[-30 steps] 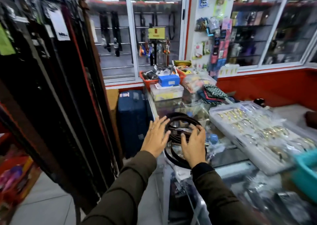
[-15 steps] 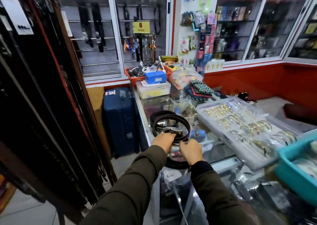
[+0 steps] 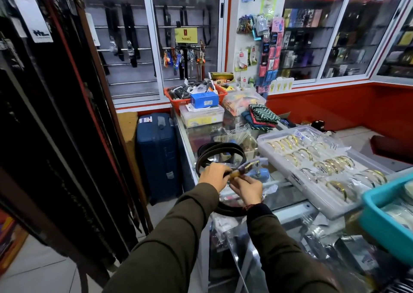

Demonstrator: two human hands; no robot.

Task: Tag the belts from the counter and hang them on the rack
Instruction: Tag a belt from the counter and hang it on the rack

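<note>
Several dark coiled belts (image 3: 220, 150) lie in a pile on the glass counter (image 3: 288, 197) near its left edge. My left hand (image 3: 212, 176) and my right hand (image 3: 247, 187) are both closed on the buckle end of one belt (image 3: 240, 171), lifted just above the pile; a gold buckle and a clear plastic wrap show between my fingers. Another coil (image 3: 230, 209) sits under my right wrist. The rack (image 3: 55, 118) of hanging dark belts fills the left side of the view.
A white tray of gold bangles (image 3: 317, 165) sits right of the belts, a teal bin (image 3: 384, 216) nearer right. Boxes and a red basket (image 3: 196, 96) crowd the counter's far end. A blue suitcase (image 3: 157, 154) stands on the floor between rack and counter.
My hands went from resting open on the coiled belts to gripping one belt's buckle end and raising it off the pile. The camera moved closer and turned right.
</note>
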